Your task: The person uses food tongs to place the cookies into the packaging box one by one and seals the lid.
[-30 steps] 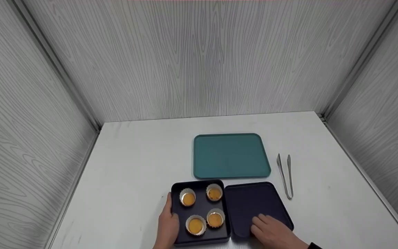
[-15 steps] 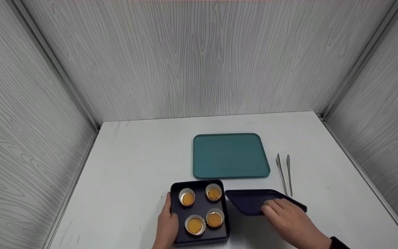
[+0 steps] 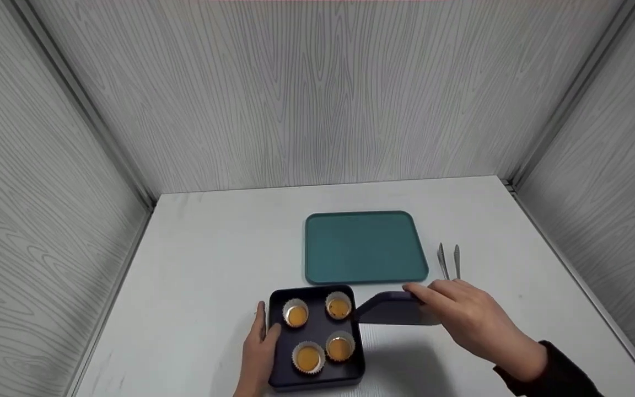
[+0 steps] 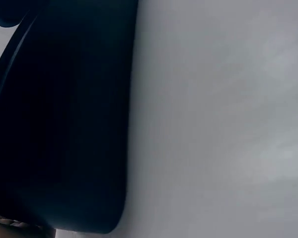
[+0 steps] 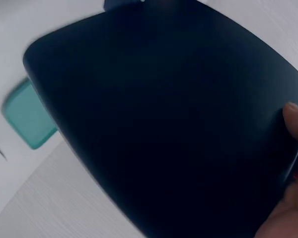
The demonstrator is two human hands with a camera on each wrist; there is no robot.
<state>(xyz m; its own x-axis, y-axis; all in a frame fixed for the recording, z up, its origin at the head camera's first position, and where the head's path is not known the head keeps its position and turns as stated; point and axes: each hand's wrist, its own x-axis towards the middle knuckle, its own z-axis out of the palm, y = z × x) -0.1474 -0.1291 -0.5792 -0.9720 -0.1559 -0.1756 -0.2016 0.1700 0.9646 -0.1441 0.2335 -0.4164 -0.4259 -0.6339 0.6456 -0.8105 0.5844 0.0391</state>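
A dark navy box (image 3: 317, 376) holds several cupcakes in white pleated paper cups, among them one cupcake (image 3: 308, 358) near the front. Along its left side lies my left hand (image 3: 258, 350), fingers fairly straight outside the wall and thumb at the rim. My right hand (image 3: 469, 314) grips a navy lid (image 3: 400, 310) by its right edge. The lid is raised and steeply tilted, its left edge by the box's right rim; whether they are joined I cannot tell. The right wrist view shows the thumb on the lid's broad face (image 5: 164, 114).
A flat teal tray (image 3: 366, 248) lies behind the box. Metal tongs (image 3: 442, 262) lie to its right, partly hidden behind my right hand. The white table (image 3: 213, 248) is bounded by grey wood-grain panels (image 3: 323, 99) at the back and sides.
My right hand has lifted the lid's right side from the table and tilted it up. The box stays almost in place; my left index finger has moved slightly away from its wall.
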